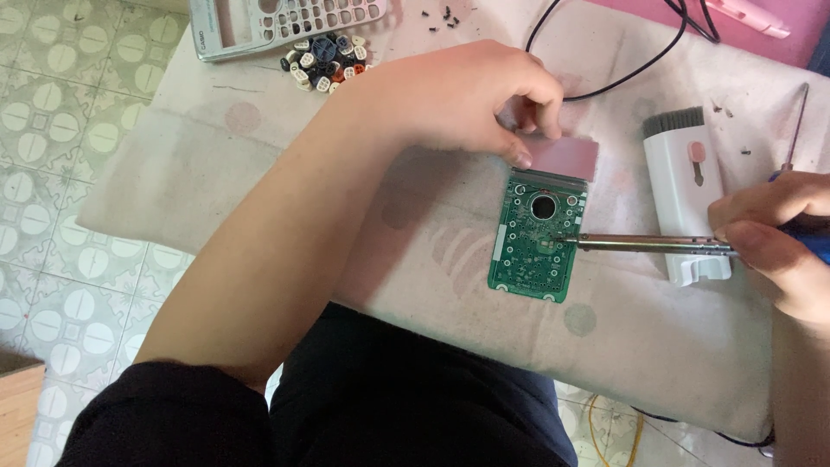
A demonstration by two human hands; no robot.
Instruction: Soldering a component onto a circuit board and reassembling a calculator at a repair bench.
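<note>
Left hand point(467, 99) pinches pink display point(564, 156) at top of green board point(536, 238), board flat on cloth-covered surface point(259, 147). Right hand point(774, 238) grip clenched on soldering iron point(644, 245), tip touching board centre. White tool point(683, 195) behind iron; loose keys point(327, 59) near calculator shell point(285, 24).

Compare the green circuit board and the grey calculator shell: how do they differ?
The green circuit board lies mid-cloth, whole in view; the calculator shell sits at the top edge, cut off. The board is green with solder pads; the shell is grey with empty key holes. The left hand and soldering iron touch the board; the shell lies untouched. Both rest on the cloth.
</note>
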